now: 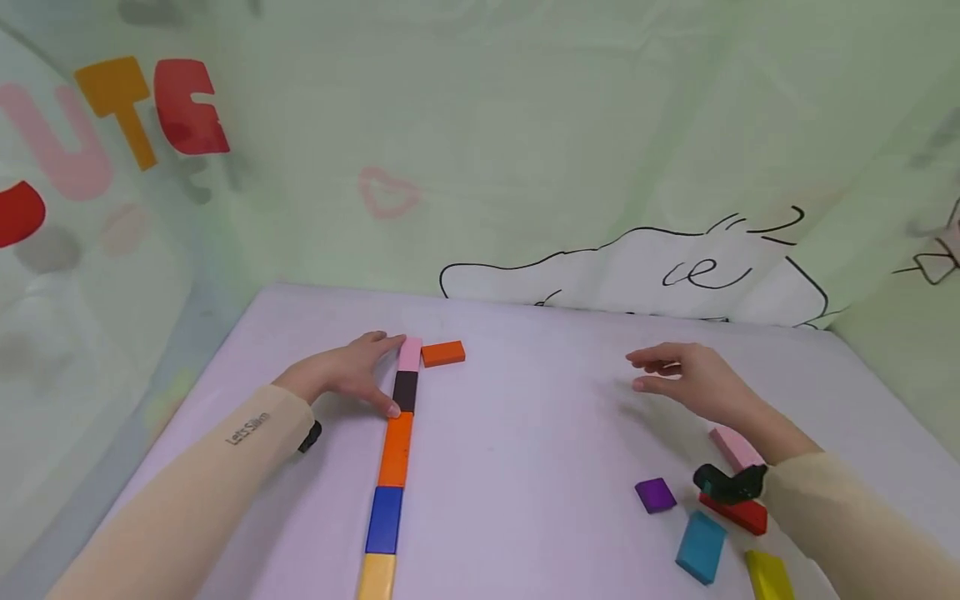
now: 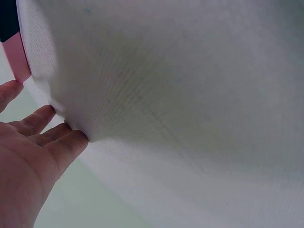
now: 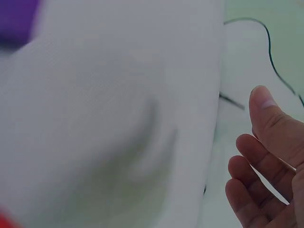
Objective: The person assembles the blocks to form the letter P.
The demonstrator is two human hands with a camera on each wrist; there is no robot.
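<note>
In the head view my left hand [image 1: 348, 371] spans the far end of a row of blocks laid end to end. Its index fingertip touches the pink block [image 1: 409, 354], and the thumb rests by the joint between the dark block [image 1: 405, 392] and a long orange block [image 1: 395, 450]. The left wrist view shows a fingertip at the corner of that pink block [image 2: 17, 59], the other fingers extended on the white surface. Right of the row's end lies another orange block [image 1: 443, 353], set crosswise. Above the table at right, my right hand [image 1: 693, 379] hovers with loosely bent fingers, holding nothing.
Nearer me the row continues with a blue block [image 1: 384, 520] and a pale yellow block [image 1: 377, 577]. Around the right forearm lie purple [image 1: 656, 495], turquoise [image 1: 701, 547], red [image 1: 738, 514], pink [image 1: 735, 447] and yellow [image 1: 769, 575] blocks. A printed curtain [image 1: 525, 150] stands behind the table.
</note>
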